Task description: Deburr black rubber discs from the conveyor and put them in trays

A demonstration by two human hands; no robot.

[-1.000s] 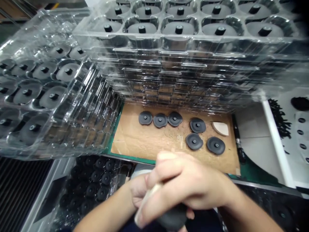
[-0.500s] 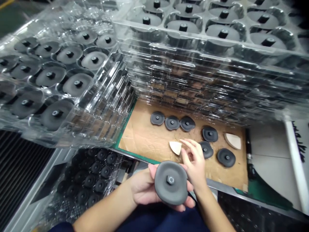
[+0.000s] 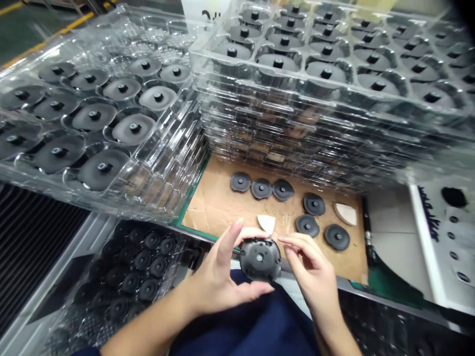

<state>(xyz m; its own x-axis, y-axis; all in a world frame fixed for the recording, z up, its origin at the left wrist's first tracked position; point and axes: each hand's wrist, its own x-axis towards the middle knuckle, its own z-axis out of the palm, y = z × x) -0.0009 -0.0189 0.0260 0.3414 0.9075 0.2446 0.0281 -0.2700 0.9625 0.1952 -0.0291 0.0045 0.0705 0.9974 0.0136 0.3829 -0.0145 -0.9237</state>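
Observation:
My left hand [image 3: 213, 277] grips a round black plastic disc [image 3: 260, 269] by its edge, thumb below and fingers along the top. The disc's underside faces me, showing a central hole and small fittings round the rim. Close to the disc's right edge is my right hand [image 3: 315, 274], its fingers curled in; whatever lies between the fingertips is too small to make out. Just beyond the disc, a white wedge-shaped piece [image 3: 266, 222] lies on the brown cardboard [image 3: 211, 207]. Several similar black discs [image 3: 307, 225] rest there, stem side up.
Tall stacks of clear plastic trays [image 3: 260, 118] filled with discs wall in the cardboard at the back and left. A second white piece [image 3: 346, 213] lies at its right. Lower left is another disc-filled tray [image 3: 137, 272]; a white panel [image 3: 441, 247] stands at the right.
The disc in my left hand has been turned over, from stem side to underside. My right hand has drawn back from the white piece toward the disc. The view has shifted slightly.

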